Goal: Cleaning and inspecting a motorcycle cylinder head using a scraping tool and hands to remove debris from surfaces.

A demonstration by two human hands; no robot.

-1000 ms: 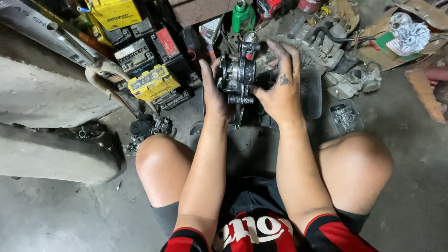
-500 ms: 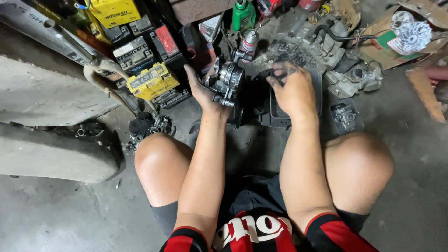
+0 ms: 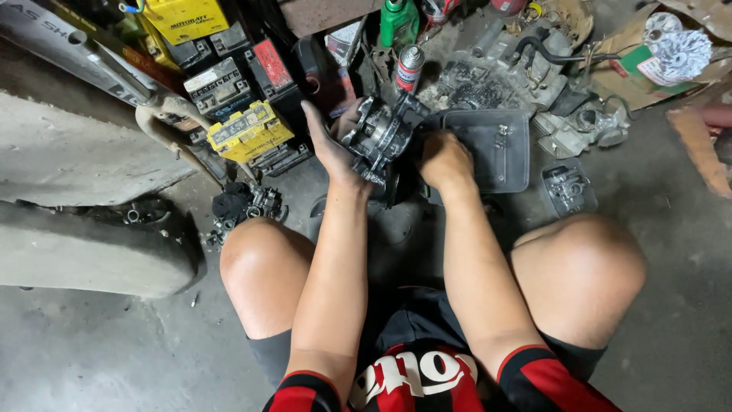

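Left hand (image 3: 329, 149) cups the greasy metal engine part (image 3: 381, 137) from its left side, palm against it, fingers spread and upright; right hand (image 3: 444, 158) is closed into a loose fist against the part's right lower edge, knuckles up (what the fingers pinch, if anything, cannot be told); the part is held off the floor between both hands, just above the knees and touching the near left corner of the grey tray (image 3: 496, 156)

Tray lies flat on the concrete floor (image 3: 671, 229), a small bolt-like piece inside it; just right of the tray, a small carburettor-like piece (image 3: 568, 187) on the floor; beyond the tray, a dirty engine block (image 3: 496, 80) with a black hose; spray can (image 3: 409, 69) with red band stands upright behind the part; green bottle (image 3: 398, 19) further back

Left of the hands: yellow battery (image 3: 248, 130) tilted on a pile of black batteries (image 3: 221, 84); small black mechanism (image 3: 240, 206) on the floor beside the left knee; pale curved body panel (image 3: 69, 160) at far left

Far right: torn cardboard (image 3: 633, 69) with crumpled paper on top
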